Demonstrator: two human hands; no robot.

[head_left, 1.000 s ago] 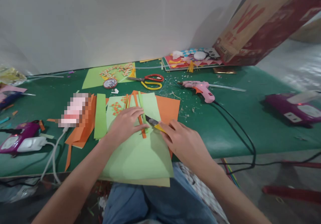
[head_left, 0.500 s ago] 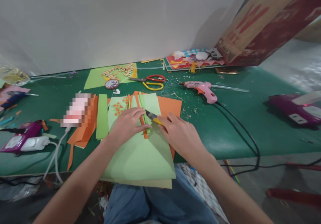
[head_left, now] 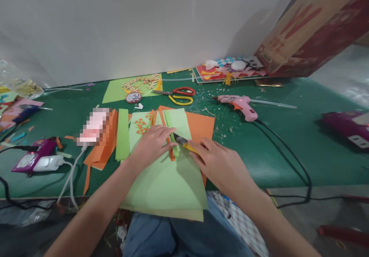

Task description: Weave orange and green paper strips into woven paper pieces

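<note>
A yellow and black utility knife [head_left: 184,141] is gripped in my right hand [head_left: 223,163], its blade pointing left at a pair of narrow paper strips. These are an orange strip [head_left: 172,155] and a light green strip [head_left: 170,119], lying over a pale green sheet [head_left: 164,188]. My left hand [head_left: 152,143] presses the strips down, thumb and fingers closed around them. Exactly where the blade touches is hard to make out. Small orange-and-green woven paper pieces [head_left: 140,126] lie left of the strips. Orange paper [head_left: 200,124] shows under the sheet.
Behind the paper lie scissors [head_left: 181,95] with red and yellow handles. A pink glue gun [head_left: 240,105] rests to the right, its black cord hanging off the table edge. Orange folded paper [head_left: 100,149], a purple power socket [head_left: 34,155] and cables are left. A large cardboard box [head_left: 311,34] stands back right.
The knife and my right hand have drawn slightly toward me along the strips. My left hand stays on the strips. The whole view has shifted a little.
</note>
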